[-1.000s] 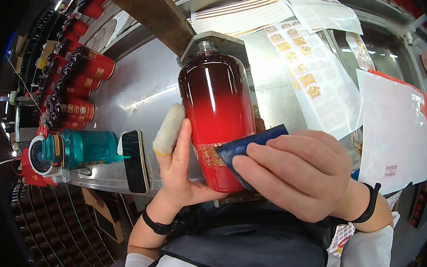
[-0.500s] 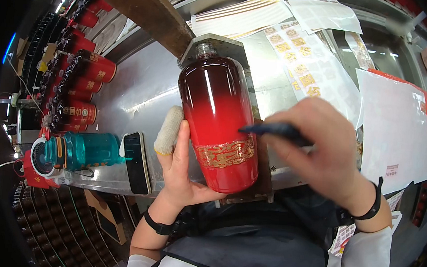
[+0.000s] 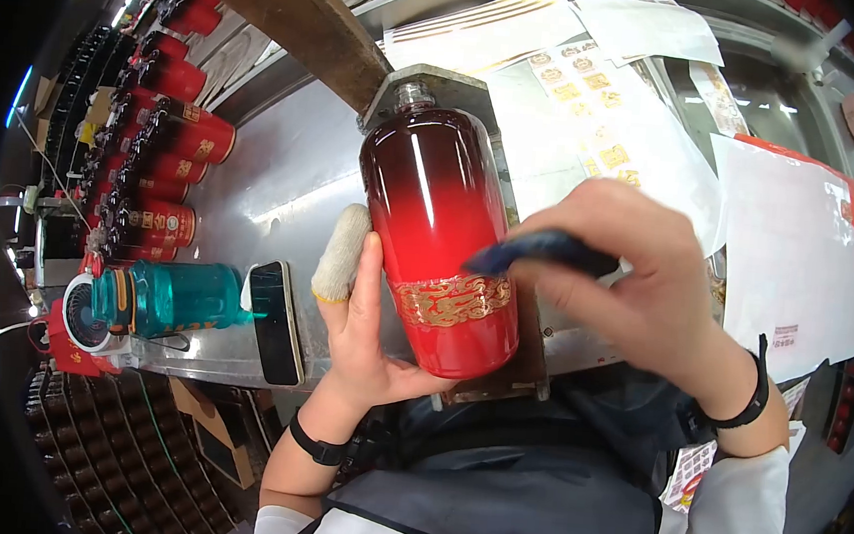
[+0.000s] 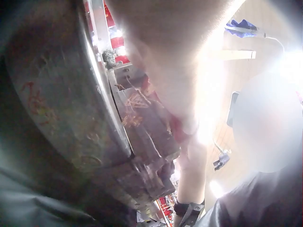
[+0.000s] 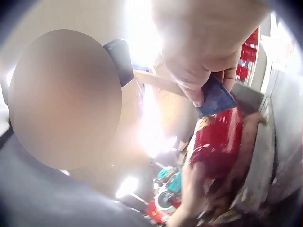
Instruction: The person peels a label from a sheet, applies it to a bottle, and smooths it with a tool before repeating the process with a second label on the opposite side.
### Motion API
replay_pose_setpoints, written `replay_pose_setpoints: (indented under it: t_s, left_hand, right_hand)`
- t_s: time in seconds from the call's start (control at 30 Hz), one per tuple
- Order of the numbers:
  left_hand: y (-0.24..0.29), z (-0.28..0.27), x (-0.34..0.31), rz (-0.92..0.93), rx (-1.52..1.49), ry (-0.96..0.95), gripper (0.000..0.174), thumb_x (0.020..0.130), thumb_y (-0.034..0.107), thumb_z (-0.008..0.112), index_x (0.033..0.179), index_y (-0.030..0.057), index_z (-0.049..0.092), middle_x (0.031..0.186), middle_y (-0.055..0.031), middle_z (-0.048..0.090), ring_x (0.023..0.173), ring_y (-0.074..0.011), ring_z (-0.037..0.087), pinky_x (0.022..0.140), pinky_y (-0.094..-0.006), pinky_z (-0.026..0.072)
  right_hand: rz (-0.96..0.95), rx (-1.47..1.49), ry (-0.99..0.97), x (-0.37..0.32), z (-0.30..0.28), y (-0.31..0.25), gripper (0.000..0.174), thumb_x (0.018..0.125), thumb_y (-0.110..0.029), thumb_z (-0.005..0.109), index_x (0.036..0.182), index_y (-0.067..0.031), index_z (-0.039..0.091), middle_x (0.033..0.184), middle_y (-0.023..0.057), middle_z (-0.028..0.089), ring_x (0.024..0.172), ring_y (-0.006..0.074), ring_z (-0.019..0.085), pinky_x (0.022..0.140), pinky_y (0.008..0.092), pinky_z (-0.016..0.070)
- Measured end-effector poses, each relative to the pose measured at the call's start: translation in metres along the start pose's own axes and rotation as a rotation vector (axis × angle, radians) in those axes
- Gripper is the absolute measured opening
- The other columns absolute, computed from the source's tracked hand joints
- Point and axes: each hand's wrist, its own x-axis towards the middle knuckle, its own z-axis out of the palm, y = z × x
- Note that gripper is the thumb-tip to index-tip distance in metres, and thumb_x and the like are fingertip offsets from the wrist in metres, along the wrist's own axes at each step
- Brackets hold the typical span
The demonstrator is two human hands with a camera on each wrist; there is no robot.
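A glossy bottle [image 3: 427,197], dark at the shoulder and red below, lies on a wooden stand with its neck away from me. Round its lower part runs a gold patterned band [image 3: 454,301]. My left hand [image 3: 359,337] holds the bottle at its left side and base, a knitted cover [image 3: 342,250] on one finger. In my right hand [image 3: 637,274] a flat blue scraper [image 3: 548,253] is pinched, its tip close to the band's upper edge. The right wrist view also shows the scraper [image 5: 217,98] at the red bottle [image 5: 215,137]. Much of the left hand is blurred in its wrist view.
Sheets of gold decals [image 3: 608,131] and a white sheet [image 3: 793,266] lie to the right. At left are a phone [image 3: 277,324], a teal plastic bottle [image 3: 184,298], a small fan [image 3: 87,311] and rows of finished red bottles [image 3: 160,221]. A brown beam [image 3: 286,15] reaches the stand.
The scraper, flat across the band a second ago, was drawn off to the right and has come back near the band's upper edge. The left hand and bottle have barely moved.
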Motion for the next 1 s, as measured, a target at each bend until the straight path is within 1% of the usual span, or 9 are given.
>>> replay_pose_setpoints:
  t_s: [0.13,0.2,0.23,0.27,0.33,0.47,0.83,0.9,1.0]
  left_hand:
    - [0.003,-0.004,0.005,0.037,0.065,-0.009,0.124,0.061,0.049,0.092,0.148,-0.0133,0.029,0.145,-0.0276,0.042,0.134,-0.0408,0.044,0.111,-0.0457,0.034]
    - [0.003,-0.002,0.006,0.02,-0.016,-0.008,0.125,0.06,0.046,0.093,0.149,-0.0125,0.028,0.145,-0.0275,0.042,0.135,-0.0405,0.042,0.112,-0.0458,0.0338]
    - [0.004,-0.002,0.006,0.02,-0.017,-0.006,0.125,0.06,0.046,0.093,0.149,-0.0125,0.028,0.145,-0.0275,0.042,0.135,-0.0405,0.042,0.112,-0.0458,0.0338]
    - [0.005,-0.003,0.006,0.01,-0.007,-0.015,0.125,0.06,0.046,0.094,0.149,-0.012,0.028,0.145,-0.0274,0.041,0.136,-0.0405,0.041,0.113,-0.0457,0.0335]
    - [0.006,-0.003,0.003,-0.009,0.005,-0.024,0.126,0.059,0.045,0.094,0.149,-0.0115,0.027,0.146,-0.0274,0.041,0.137,-0.0406,0.04,0.113,-0.0457,0.0331]
    - [0.006,-0.002,0.004,-0.019,0.034,-0.006,0.127,0.059,0.048,0.094,0.149,-0.011,0.027,0.147,-0.0274,0.038,0.137,-0.0408,0.038,0.113,-0.0463,0.0323]
    - [0.004,-0.001,0.004,0.018,0.033,-0.011,0.124,0.062,0.049,0.092,0.149,-0.0107,0.028,0.146,-0.0274,0.039,0.136,-0.0412,0.039,0.112,-0.0469,0.0326]
    - [0.004,0.0,0.003,0.003,0.069,0.002,0.129,0.058,0.049,0.092,0.151,-0.01,0.025,0.142,-0.0232,0.047,0.131,-0.0369,0.047,0.112,-0.0461,0.0321]
    - [-0.004,0.004,-0.006,-0.05,-0.038,-0.019,0.13,0.058,0.045,0.094,0.152,-0.0088,0.022,0.142,-0.0226,0.047,0.131,-0.0351,0.047,0.112,-0.0453,0.0326]
  right_hand:
    - [-0.098,-0.216,0.071,-0.004,0.001,-0.008,0.027,0.071,-0.003,0.078,0.098,-0.0073,0.074,0.082,0.0045,0.066,0.071,0.0208,0.061,0.063,0.0302,0.0463]
    - [-0.342,-0.257,0.082,-0.013,0.011,-0.014,0.03,0.069,-0.007,0.075,0.099,-0.0082,0.075,0.086,0.004,0.067,0.074,0.0198,0.063,0.063,0.03,0.0481]
    - [-0.395,-0.292,0.047,-0.017,0.013,-0.018,0.032,0.069,-0.012,0.07,0.101,-0.0084,0.075,0.09,0.0034,0.068,0.076,0.0193,0.063,0.064,0.0304,0.05]
    - [-0.397,-0.293,0.045,-0.016,0.013,-0.017,0.032,0.069,-0.012,0.07,0.101,-0.0084,0.075,0.09,0.0034,0.068,0.076,0.0193,0.063,0.064,0.0304,0.05]
    - [-0.465,-0.458,0.155,-0.017,0.014,-0.01,0.036,0.065,-0.018,0.068,0.099,-0.0058,0.072,0.092,0.0046,0.067,0.077,0.021,0.065,0.066,0.0314,0.0531]
    - [-0.548,-0.468,0.125,-0.021,0.022,-0.013,0.036,0.064,-0.016,0.069,0.098,-0.0056,0.072,0.093,0.0046,0.067,0.077,0.0194,0.065,0.065,0.03,0.0541]
    - [-0.535,-0.464,0.146,-0.023,0.019,-0.009,0.034,0.066,-0.018,0.068,0.098,-0.0069,0.073,0.094,0.0028,0.068,0.082,0.0179,0.067,0.065,0.0285,0.0562]
    - [-0.536,-0.446,0.142,-0.024,0.018,-0.008,0.035,0.066,-0.019,0.068,0.099,-0.007,0.073,0.094,0.0031,0.068,0.081,0.0181,0.067,0.065,0.0287,0.0563]
    - [-0.493,-0.444,0.152,-0.024,0.014,-0.005,0.036,0.067,-0.019,0.069,0.1,-0.0063,0.072,0.094,0.0042,0.068,0.08,0.0191,0.068,0.065,0.029,0.0565]
